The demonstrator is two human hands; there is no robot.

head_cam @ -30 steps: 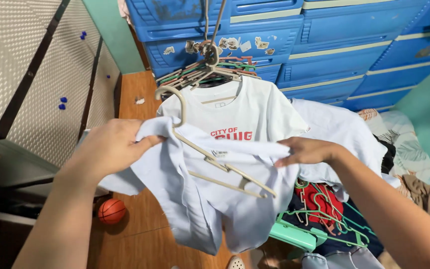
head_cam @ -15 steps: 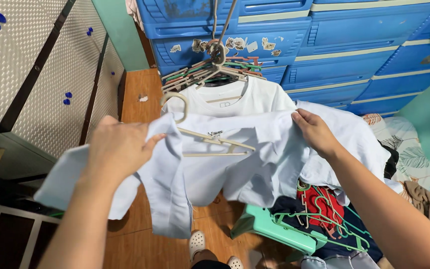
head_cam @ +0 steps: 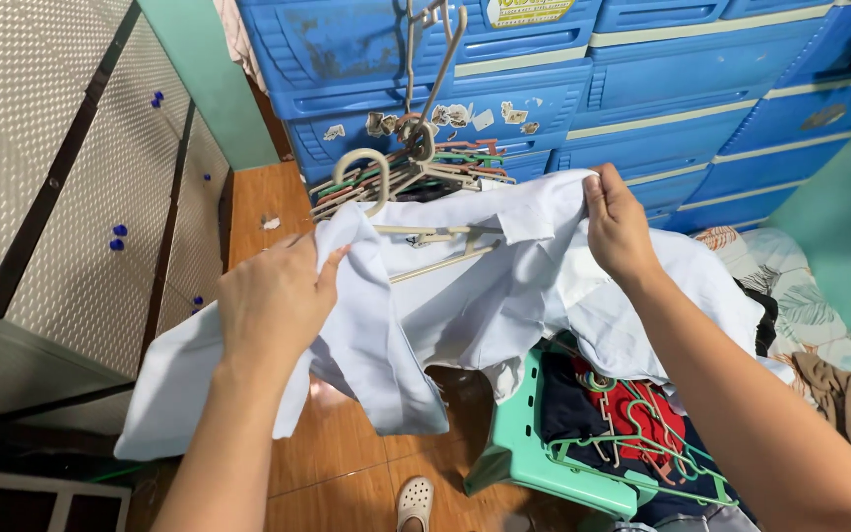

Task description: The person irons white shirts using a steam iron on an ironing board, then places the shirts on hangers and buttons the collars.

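Left hand [head_cam: 273, 300] pinches left side of white shirt [head_cam: 465, 296]. Right hand [head_cam: 618, 229] grips shirt's right shoulder, fingers shut on cloth. Shirt held up between hands, beige hanger [head_cam: 416, 232] inside neck. Bunch of hangers [head_cam: 416, 163] behind, blue drawers [head_cam: 642, 89] past that. Green stool [head_cam: 529, 458] below.

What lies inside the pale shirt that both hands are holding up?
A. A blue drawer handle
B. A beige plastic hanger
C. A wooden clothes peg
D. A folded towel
B. A beige plastic hanger shows through the neck opening of the pale shirt, its hook standing above the fabric, while the left hand and right hand each grip the cloth on one side.
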